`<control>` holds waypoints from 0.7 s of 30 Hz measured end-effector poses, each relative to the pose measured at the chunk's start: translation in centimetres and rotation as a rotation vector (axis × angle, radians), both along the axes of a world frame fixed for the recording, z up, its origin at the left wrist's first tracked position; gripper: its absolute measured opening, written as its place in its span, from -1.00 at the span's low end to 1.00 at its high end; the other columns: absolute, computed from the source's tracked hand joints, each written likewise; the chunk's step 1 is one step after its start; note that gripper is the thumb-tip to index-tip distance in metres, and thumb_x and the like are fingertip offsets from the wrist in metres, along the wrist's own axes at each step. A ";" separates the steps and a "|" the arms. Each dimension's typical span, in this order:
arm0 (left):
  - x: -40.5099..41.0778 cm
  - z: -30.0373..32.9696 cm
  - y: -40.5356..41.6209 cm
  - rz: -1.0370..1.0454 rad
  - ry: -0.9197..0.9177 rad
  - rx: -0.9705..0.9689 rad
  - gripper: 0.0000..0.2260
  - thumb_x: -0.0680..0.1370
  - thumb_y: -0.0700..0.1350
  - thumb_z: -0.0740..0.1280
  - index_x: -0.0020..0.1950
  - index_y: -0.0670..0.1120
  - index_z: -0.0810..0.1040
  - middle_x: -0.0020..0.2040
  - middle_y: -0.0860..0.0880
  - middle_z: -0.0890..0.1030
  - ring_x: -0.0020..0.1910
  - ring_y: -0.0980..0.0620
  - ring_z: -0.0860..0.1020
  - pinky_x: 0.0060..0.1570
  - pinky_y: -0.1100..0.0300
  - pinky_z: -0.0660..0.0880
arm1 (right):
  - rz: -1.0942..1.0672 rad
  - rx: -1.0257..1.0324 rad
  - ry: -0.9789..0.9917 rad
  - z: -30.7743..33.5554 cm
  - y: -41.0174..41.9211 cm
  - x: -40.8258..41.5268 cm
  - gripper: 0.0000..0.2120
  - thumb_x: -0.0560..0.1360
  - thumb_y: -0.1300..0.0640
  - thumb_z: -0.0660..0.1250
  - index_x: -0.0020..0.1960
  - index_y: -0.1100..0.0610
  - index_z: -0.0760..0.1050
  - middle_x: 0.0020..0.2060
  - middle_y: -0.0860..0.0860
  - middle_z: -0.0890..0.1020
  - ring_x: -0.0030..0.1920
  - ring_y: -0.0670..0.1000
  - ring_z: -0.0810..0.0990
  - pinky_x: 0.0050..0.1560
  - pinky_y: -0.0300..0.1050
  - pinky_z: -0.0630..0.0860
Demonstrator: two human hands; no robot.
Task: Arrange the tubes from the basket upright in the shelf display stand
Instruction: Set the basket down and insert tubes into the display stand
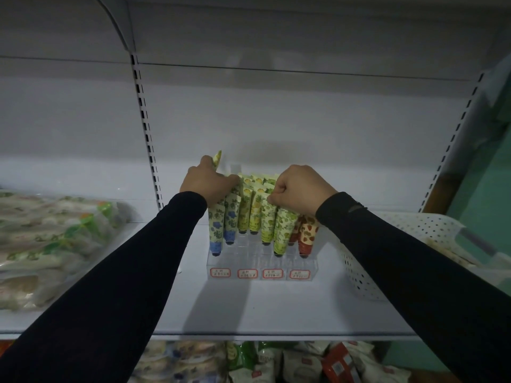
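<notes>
We see the clear display stand (261, 268) on the shelf (304, 308), holding upright tubes in four colour columns: blue tubes (217, 230), yellow tubes (250, 214), green tubes (282, 230), red tubes (307, 236). Our left hand (206, 183), at 11 o'clock of the stand, grips a green-patterned tube (217, 158). Our right hand (300, 187), fingers curled, pinches the top of a green tube. The white perforated basket (392, 252) sits at 3 o'clock.

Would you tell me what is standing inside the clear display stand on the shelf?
The clear display stand holds upright tubes: blue-patterned tubes, yellow tubes, green tubes and red tubes. The left hand and right hand cover the rear tubes.
</notes>
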State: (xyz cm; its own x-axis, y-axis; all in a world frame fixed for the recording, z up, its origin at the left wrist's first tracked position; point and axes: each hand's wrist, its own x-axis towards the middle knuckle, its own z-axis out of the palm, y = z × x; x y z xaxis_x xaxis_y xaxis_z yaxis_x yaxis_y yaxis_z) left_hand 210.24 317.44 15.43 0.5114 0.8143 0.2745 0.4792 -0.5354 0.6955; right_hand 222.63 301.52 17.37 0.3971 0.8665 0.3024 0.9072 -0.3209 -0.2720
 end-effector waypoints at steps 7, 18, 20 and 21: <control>-0.6 0.3 -0.4 -0.012 -0.047 0.022 -0.43 0.51 0.23 0.31 0.36 -0.11 0.35 0.13 -0.15 0.50 -0.03 -0.09 0.52 -0.29 0.14 0.38 | -0.028 0.060 0.018 -0.3 -0.4 -0.1 -0.60 0.49 -0.01 0.40 -0.33 0.30 0.52 -0.29 0.18 0.67 -0.35 0.10 0.57 -0.17 -0.03 0.57; -3.4 3.6 -2.7 -0.146 -0.421 0.056 -0.87 0.61 -0.17 0.25 0.14 -0.07 0.38 -0.10 -0.01 0.51 -0.26 0.03 0.50 -0.42 0.30 0.46 | 0.031 0.419 0.143 1.9 -1.8 -1.5 -0.67 0.57 -0.05 0.31 -0.26 0.13 0.59 -0.32 -0.05 0.62 -0.28 -0.14 0.54 -0.25 -0.41 0.37; -4.1 4.1 -3.5 -0.306 -0.460 -0.099 -0.88 0.60 -0.17 0.32 0.13 -0.09 0.48 -0.06 -0.05 0.56 -0.18 0.02 0.56 -0.29 0.25 0.55 | 0.076 0.470 0.290 2.4 -2.0 -2.1 -0.71 0.58 -0.09 0.29 -0.08 0.10 0.65 -0.19 -0.16 0.64 -0.20 -0.24 0.57 -0.22 -0.44 0.40; -4.5 4.2 -3.8 -0.405 -0.464 -0.209 -0.87 0.59 -0.18 0.34 0.14 -0.12 0.53 -0.06 -0.07 0.58 -0.17 0.03 0.59 -0.22 0.25 0.57 | 0.099 0.489 0.368 2.6 -2.1 -2.4 -0.73 0.58 -0.10 0.28 -0.03 0.07 0.63 -0.20 -0.18 0.63 -0.24 -0.27 0.57 -0.24 -0.45 0.42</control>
State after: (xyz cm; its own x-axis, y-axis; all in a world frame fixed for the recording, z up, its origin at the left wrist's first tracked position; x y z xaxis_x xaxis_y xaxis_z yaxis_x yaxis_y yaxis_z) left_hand 205.77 313.60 19.61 0.6556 0.6419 0.3976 -0.1074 -0.4419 0.8906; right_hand 220.26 299.43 19.94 0.4758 0.7003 0.5322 0.7452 0.0005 -0.6669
